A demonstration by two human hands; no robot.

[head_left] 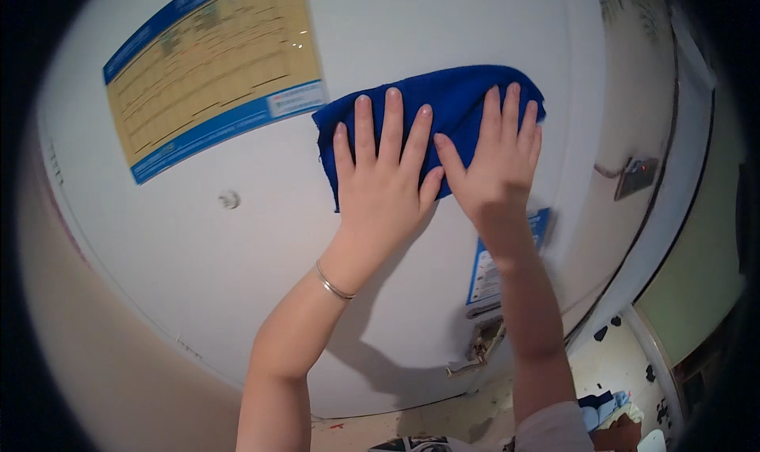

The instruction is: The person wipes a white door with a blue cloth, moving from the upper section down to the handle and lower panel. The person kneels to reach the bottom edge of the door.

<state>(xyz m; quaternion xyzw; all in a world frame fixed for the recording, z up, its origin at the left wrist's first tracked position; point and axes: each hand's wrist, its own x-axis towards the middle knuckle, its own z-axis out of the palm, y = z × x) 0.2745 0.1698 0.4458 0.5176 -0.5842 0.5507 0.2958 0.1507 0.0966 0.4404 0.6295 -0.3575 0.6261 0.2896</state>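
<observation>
White door (443, 24) fills most of the view, carrying a yellow-and-blue poster (214, 72) at upper left and a small round fitting (229, 199) below it. Blue cloth (443, 96) lies against the door, right of the poster, its left edge near the poster's lower right corner; some creases visible.

Left hand (381, 187): laid on the left part of the cloth, grip spread, fingers fanned upward; silver bracelet (336, 290) at the wrist. Right hand (497, 171): on the right part of the cloth, grip also open, fingers closer together, thumb angled out toward the left hand. Neither pinches the fabric.

Blue-and-white sheet (481, 274) partly behind the right forearm; metal handle (489, 339) below it. Dark wall device (636, 179), red light lit, at right.
</observation>
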